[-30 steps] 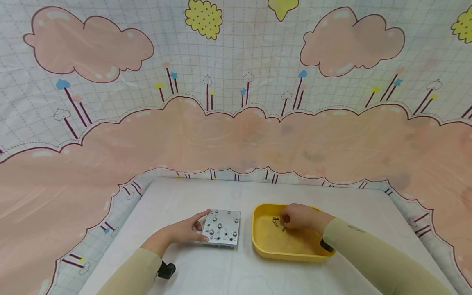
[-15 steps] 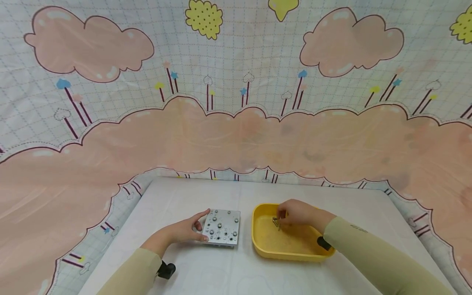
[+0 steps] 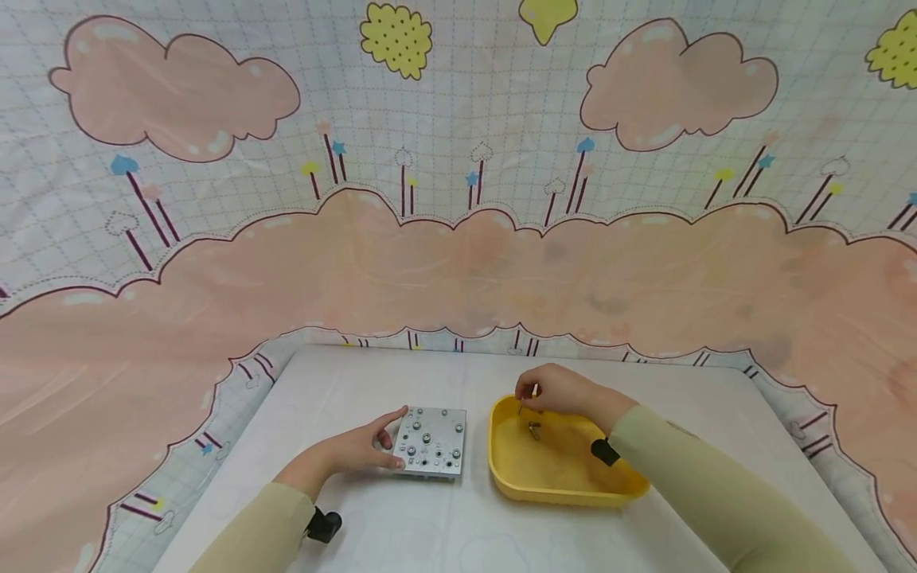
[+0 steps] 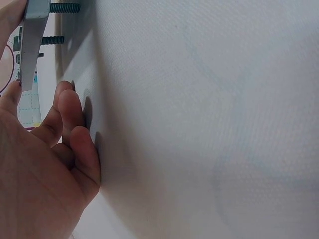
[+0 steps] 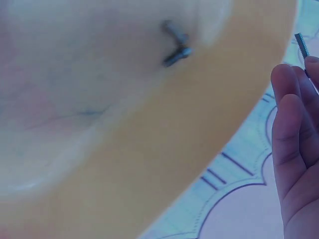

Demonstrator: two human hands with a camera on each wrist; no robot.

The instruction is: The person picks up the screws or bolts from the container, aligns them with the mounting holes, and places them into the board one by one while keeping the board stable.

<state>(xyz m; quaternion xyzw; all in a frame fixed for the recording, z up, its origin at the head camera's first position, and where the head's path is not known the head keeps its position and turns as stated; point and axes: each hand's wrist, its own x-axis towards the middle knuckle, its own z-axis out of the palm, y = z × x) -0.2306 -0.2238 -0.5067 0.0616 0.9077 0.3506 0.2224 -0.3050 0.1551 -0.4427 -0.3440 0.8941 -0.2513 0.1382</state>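
A square silver metal plate [image 3: 433, 442] with several bolt heads and holes stands on the table, left of centre. My left hand [image 3: 356, 447] holds it at its left side, thumb at the near corner and index finger at the far one. In the left wrist view, threaded bolt ends [image 4: 65, 8] stick out beneath the plate, and the other fingers [image 4: 82, 152] curl at the tabletop. My right hand [image 3: 562, 390] is raised over the far left rim of the yellow tray [image 3: 566, 497]. It pinches a bolt [image 5: 302, 46], threaded end showing past the fingertips.
Two more bolts [image 5: 177, 45] lie close together inside the tray, towards its far left part. The white cloth-covered table [image 3: 387, 525] meets a patterned curtain [image 3: 458, 278] at its back edge. Dark wrist cameras [image 3: 324, 525] sit at both cuffs.
My right hand has risen from the tray floor and moved left and away, with a bolt in its fingertips. The left hand and plate stay in place.
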